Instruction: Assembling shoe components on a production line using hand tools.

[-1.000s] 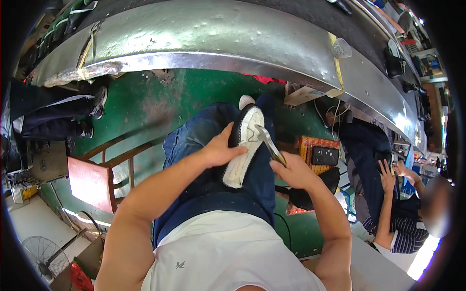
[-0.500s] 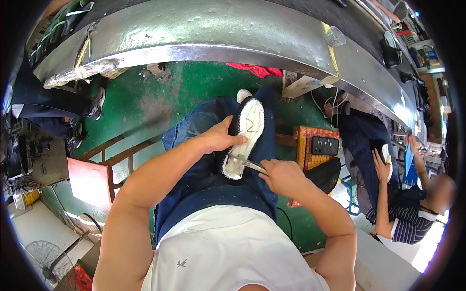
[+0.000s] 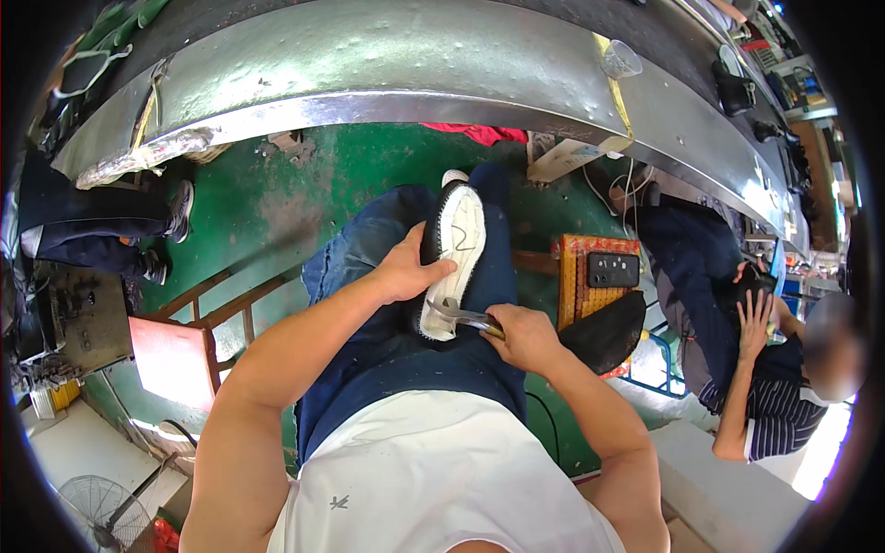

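Observation:
A dark shoe upper with a pale, bare underside (image 3: pixel 463 226) lies sole up across my lap, its edge ringed with small pleats or stitches and a dark line drawn on the white bottom. My left hand (image 3: pixel 412 265) grips its left side, thumb pressed on the underside. In my right hand (image 3: pixel 525 337) is a metal hand tool (image 3: pixel 470 319), its fingers wrapped round the handle. The tool's head rests at or just over the heel end of the shoe; its exact kind and contact are hard to make out.
A metal-fronted bench (image 3: pixel 350 103) curves across the far side. To my right, a woven-topped stool (image 3: pixel 573 295) holds a black phone (image 3: pixel 613 270) and a black piece of material (image 3: pixel 604 332). A co-worker (image 3: pixel 784 405) sits at the right. A wooden stool (image 3: pixel 175 359) stands left.
The tool has turned slightly in my right hand, its head staying by the heel end. My left hand keeps its hold on the shoe. The co-worker's hands have shifted.

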### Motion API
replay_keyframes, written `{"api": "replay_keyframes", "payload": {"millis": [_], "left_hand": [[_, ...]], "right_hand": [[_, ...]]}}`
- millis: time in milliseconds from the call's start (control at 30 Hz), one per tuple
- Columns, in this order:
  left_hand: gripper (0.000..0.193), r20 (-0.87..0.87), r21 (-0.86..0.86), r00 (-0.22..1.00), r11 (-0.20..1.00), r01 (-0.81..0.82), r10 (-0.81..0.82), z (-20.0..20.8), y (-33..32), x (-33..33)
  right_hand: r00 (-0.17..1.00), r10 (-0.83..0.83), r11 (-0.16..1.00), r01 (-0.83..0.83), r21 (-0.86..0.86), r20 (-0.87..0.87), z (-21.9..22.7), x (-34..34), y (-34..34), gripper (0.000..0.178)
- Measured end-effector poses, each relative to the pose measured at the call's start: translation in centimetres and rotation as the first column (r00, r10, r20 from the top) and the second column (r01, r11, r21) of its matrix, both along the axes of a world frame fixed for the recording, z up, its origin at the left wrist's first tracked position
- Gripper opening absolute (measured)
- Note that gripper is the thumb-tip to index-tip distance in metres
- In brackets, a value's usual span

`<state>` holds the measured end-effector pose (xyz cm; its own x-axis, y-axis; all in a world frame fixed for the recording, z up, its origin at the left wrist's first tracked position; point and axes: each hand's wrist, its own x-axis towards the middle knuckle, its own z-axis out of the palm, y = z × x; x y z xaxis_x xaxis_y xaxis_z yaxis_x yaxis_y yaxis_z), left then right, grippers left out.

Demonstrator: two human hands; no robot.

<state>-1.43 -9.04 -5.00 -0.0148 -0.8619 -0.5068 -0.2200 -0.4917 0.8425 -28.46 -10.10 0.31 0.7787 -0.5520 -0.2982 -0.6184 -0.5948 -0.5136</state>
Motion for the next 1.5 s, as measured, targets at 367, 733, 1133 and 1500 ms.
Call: {"api": "replay_keyframes", "payload": {"millis": [367, 733, 1133, 1500], "left_hand": [[0.109, 0.095, -0.270, 0.974, 0.936, 0.223, -0.205, -3.6, 6.7, -1.9], [0.133, 0.146, -0.111, 0.969, 0.970, 0.217, -0.200, 0.5, 4.6, -3.3], [0.069, -0.458, -0.010, 0.852, 0.957, -0.291, 0.255, 3.2, 0.0, 0.4], [0.091, -0.929, 0.182, 0.234, 0.903, -0.389, 0.288, 7.5, -1.7, 4.0]], "right_hand": [[0.967, -0.140, 0.713, 0.249, 0.656, -0.215, 2.7, -3.9, 0.3, 0.032], [0.960, -0.280, 0.928, 0.264, 0.262, 0.027, 0.5, -1.7, 2.0, 0.036], [0.749, -0.662, 0.615, 0.531, 0.583, 0.015, -2.9, -4.2, 4.7, 0.044], [0.978, -0.124, 0.987, 0.103, -0.127, -0.167, 0.3, -1.1, 5.9, 0.045]]}}
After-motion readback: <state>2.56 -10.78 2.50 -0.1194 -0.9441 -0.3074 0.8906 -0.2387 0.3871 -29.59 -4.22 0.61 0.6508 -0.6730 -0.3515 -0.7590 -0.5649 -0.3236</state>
